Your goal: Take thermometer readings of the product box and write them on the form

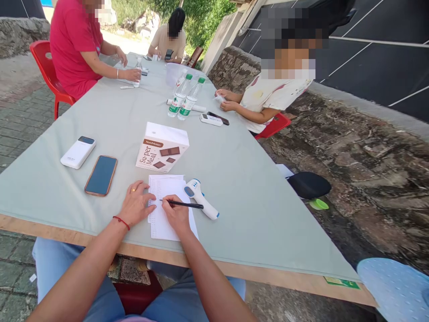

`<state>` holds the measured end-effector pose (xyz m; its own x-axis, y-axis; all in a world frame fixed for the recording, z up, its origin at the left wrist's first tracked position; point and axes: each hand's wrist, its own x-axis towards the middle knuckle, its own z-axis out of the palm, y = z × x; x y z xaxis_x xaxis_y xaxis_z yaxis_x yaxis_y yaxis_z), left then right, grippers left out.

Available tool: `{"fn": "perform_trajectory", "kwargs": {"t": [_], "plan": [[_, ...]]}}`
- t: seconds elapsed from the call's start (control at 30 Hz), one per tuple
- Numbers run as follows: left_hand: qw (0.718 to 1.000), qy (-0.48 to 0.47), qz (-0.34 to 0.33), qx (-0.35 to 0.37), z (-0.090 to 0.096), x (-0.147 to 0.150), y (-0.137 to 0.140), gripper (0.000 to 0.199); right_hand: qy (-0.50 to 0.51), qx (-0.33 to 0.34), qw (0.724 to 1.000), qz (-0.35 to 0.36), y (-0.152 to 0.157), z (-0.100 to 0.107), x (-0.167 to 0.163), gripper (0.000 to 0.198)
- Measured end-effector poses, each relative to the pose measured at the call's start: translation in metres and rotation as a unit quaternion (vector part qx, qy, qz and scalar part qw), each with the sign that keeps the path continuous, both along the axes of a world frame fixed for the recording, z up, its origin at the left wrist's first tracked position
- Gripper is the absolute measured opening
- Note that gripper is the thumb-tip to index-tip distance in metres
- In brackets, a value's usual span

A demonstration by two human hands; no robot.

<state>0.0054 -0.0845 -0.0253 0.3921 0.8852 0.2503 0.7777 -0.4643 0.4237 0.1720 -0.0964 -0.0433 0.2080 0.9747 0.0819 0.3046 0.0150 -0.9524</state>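
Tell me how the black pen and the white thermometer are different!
The pen is thin and straight, but the thermometer is thicker and bent, a bit like a toy gun. The pen looks black, while the thermometer is white with blue parts. The right hand holds the pen; the thermometer lies on the table with no hand on it. Both are close to the paper.

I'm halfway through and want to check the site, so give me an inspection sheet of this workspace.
Surface: table under a pale grey-green cloth.
Job's things: black pen; paper, marked along its left side.
Clutter: thermometer gun right of the paper; printed box beyond; phone and white device to the left; two green-capped bottles farther off.
Hands: left hand at the paper's left edge; right hand holding the pen.
Cables: nothing seen.
Surroundings: three other people at the table; stone wall to the right.
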Motion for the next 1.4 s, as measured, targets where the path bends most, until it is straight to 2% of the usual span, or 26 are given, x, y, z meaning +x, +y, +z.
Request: {"fn": "perform_trajectory", "kwargs": {"t": [0.33, 0.57, 0.9, 1.4], "plan": [[1.0, -0.01, 0.002, -0.005, 0.0015, 0.0003, -0.0003, 0.017, -0.007, 0.023, 1.0, 0.006, 0.0005, -0.0001, -0.0006, 0.011], [1.0, -0.009, 0.004, -0.01, 0.0028, 0.0006, -0.0006, 0.016, 0.02, 0.004, 1.0, 0.005, -0.0003, -0.0007, -0.0007, 0.01], [1.0, -0.011, 0.005, -0.004, 0.002, 0.0004, -0.0006, 0.016, 0.013, 0.01, 1.0, -0.023, -0.0007, 0.0016, 0.0001, 0.011], [1.0, -0.013, 0.005, -0.005, 0.0001, 0.0001, -0.0006, 0.016, -0.002, 0.01, 1.0, -0.017, -0.0006, 0.0007, 0.0004, 0.012]]}}
